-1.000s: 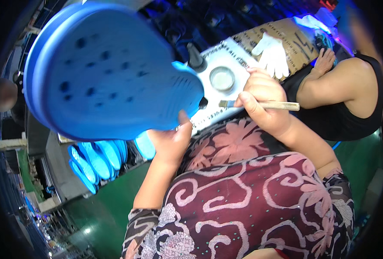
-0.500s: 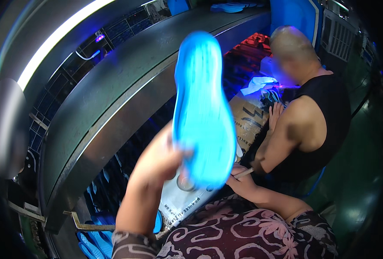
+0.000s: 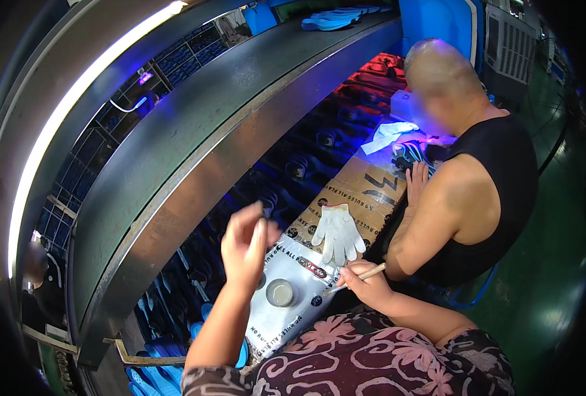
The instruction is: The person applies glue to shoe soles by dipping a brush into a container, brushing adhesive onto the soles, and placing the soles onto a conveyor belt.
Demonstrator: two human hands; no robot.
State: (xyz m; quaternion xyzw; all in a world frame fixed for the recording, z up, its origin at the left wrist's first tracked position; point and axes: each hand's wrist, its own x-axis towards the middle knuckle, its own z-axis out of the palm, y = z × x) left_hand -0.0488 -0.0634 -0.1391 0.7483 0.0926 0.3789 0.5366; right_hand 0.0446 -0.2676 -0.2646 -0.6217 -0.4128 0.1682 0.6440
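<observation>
My left hand is raised above the covered work surface beside the belt, with nothing in it and its fingers loosely bent apart. A thin wooden-handled brush is pinched in my right hand; its tip points left and down, over the white sheet. A small round cup of pale liquid stands on the white printed sheet, to the left of the brush. Just beyond the right hand lies a white knitted glove with a red cuff. A slim red and dark object rests between cup and glove.
A green conveyor belt with a metal side curves along the left; blue shoe soles lie at its far end. More blue soles sit low at left. A co-worker in a black top sits at right, handling a shoe.
The blue sole that my left hand held up is out of that hand. The left hand is now bare, and the cup and glove show. My right hand still grips the brush.
</observation>
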